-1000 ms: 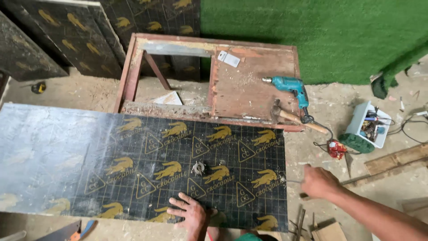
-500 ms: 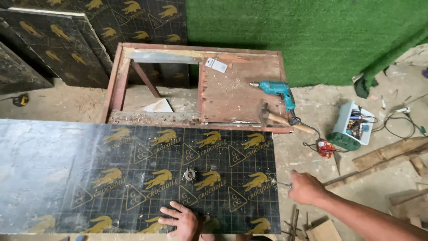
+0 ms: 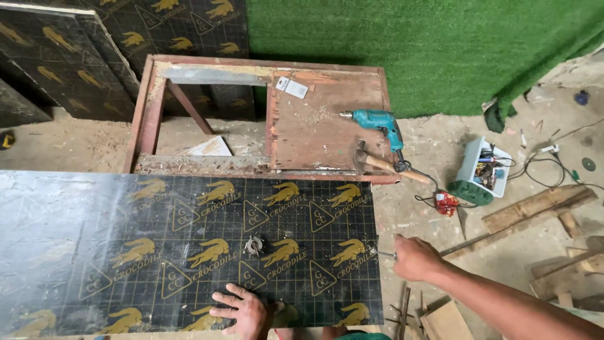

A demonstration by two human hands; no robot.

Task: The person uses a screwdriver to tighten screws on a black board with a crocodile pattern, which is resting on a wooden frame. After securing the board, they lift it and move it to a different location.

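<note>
Marking or scoring at the right edge of the black board (image 3: 189, 245), lying flat below the table (image 3: 327, 132); left hand (image 3: 242, 310) pressing with fingers spread; right hand (image 3: 415, 258) closed on a thin tool (image 3: 385, 254); next, probably a steady pull along the edge.

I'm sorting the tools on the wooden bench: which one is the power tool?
The teal electric drill, lying on its side with a cord trailing off. The hammer beside it has a plain wooden handle and metal head.
</note>
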